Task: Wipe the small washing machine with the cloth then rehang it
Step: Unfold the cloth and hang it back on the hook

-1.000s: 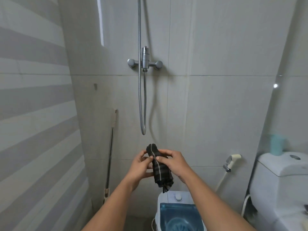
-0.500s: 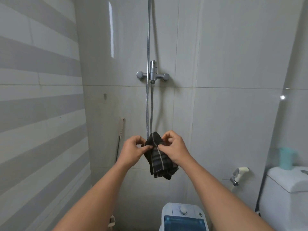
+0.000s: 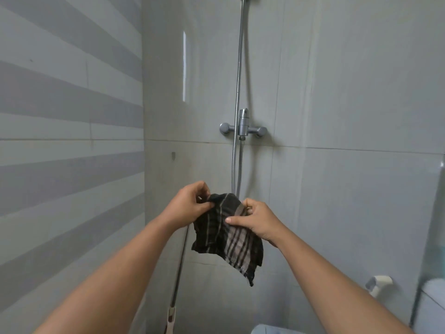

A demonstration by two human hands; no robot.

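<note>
Both forearms are reaching forward and upward from the bottom corners of the head view, the hands meeting at chest height in front of the tiled back wall [image 3: 337, 92].

The left hand [image 3: 190, 206] is curling its fingers and pinching the upper left edge of the cloth [image 3: 228, 235] — knuckles facing the camera, thumb tucked against the fabric. The right hand [image 3: 257, 218] is gripping the upper right edge, thumb lying flat across the front of the cloth and fingers folded behind it. So both hands are closed on the same piece of fabric, just apart from each other.

The cloth is dark with pale stripes, bunched at the top between the hands and hanging loose below them, its lowest corner drooping to the right. It is being held in the air, just in front of the lower loop of the shower hose [image 3: 237, 165], which is hanging down from the mixer valve [image 3: 243, 126].

A long thin handle [image 3: 179, 268] is leaning against the wall under the left forearm. A bidet sprayer [image 3: 378, 283] is sitting on the wall at lower right, beside the blurred edge of a toilet tank [image 3: 431, 307]. A pale rounded sliver at the bottom edge is likely the washing machine [image 3: 267, 330] — too little is showing to tell more.
</note>
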